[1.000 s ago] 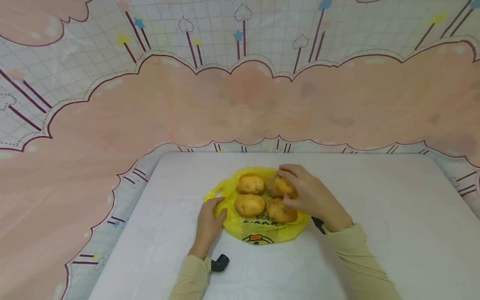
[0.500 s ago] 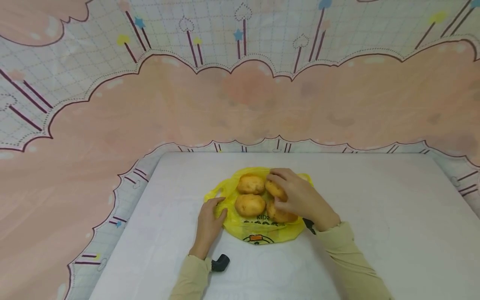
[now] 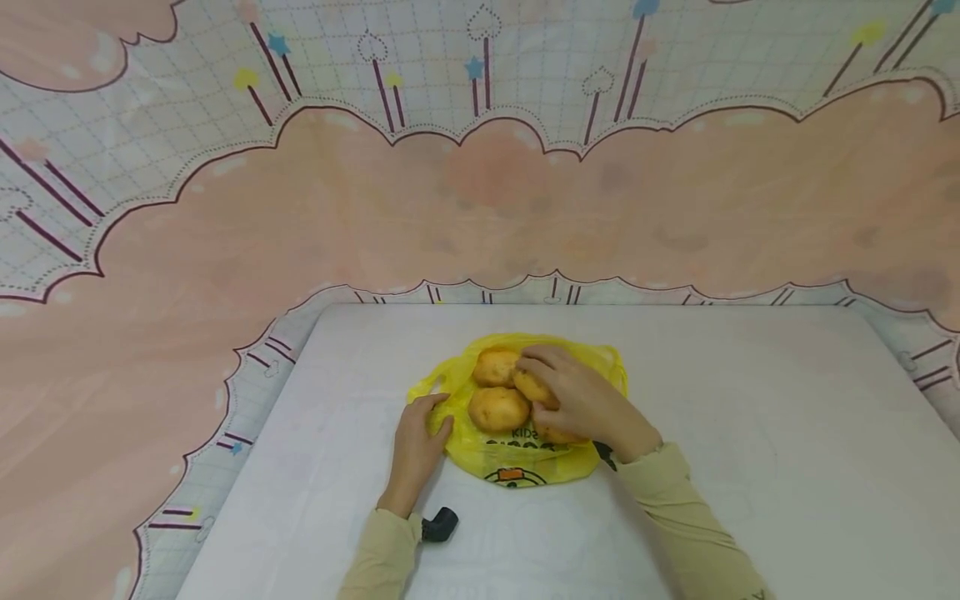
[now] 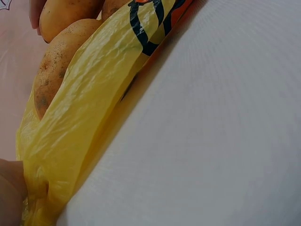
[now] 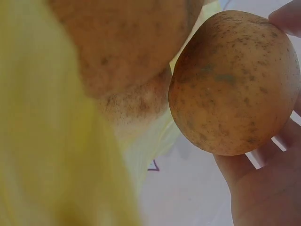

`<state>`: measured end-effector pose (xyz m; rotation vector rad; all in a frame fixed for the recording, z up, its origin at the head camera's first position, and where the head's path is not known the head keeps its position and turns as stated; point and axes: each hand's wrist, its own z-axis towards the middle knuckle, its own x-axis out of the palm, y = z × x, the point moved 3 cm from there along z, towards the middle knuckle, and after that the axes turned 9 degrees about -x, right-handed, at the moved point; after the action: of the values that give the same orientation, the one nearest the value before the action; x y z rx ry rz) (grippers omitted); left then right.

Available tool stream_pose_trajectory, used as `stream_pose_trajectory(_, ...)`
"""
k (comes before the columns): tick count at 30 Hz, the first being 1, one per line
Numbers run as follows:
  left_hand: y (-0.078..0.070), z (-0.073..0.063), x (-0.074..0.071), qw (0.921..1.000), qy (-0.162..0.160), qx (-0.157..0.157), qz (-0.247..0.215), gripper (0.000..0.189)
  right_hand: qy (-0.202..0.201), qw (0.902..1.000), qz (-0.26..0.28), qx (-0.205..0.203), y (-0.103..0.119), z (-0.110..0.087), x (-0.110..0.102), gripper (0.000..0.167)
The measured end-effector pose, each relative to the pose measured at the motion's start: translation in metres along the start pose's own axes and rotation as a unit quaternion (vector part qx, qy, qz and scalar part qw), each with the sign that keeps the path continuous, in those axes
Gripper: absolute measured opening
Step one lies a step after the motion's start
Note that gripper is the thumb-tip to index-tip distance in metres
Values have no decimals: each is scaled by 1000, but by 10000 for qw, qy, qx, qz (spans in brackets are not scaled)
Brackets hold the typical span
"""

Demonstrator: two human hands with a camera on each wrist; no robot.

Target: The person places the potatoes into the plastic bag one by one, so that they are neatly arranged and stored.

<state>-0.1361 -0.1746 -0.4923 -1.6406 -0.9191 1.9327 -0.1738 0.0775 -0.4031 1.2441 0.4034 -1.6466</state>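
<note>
A yellow plastic bag (image 3: 465,450) with dark print lies on the white table, several potatoes on and within its opening. My right hand (image 3: 585,400) grips one potato (image 3: 534,388) between thumb and fingers, above the others; the right wrist view shows this potato (image 5: 235,84) close up, apart from the bag's film. Two potatoes sit to its left, a far potato (image 3: 493,367) and a near potato (image 3: 498,409). Another potato (image 3: 557,435) is partly hidden under my right hand. My left hand (image 3: 416,446) holds the bag's left edge, where the film bunches (image 4: 44,188) beside the hand.
The white table (image 3: 750,400) stretches out on both sides of the bag. Behind it hangs a patterned pink and white cloth (image 3: 480,208). A dark wrist-worn device (image 3: 440,525) sticks out beside my left sleeve.
My right hand has moved left and slightly nearer with its potato, from the bag's right side to over the middle. The left hand and the bag have stayed in place.
</note>
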Motion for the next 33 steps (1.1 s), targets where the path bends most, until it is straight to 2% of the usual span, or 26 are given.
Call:
stream_pose_trajectory(12, 2, -1, 2, 10000, -31, -14, -24, 34, 209, 9997, -87, 112, 3, 0, 7, 53)
stream_pose_trajectory(24, 1, 1, 0, 10000, 0, -1, -57, 34, 156, 9998, -147, -40, 3, 2, 10, 51)
stream_pose_trajectory(33, 0, 1, -3, 9999, 92, -106, -53, 34, 174, 9998, -109, -47, 2, 3, 10, 50)
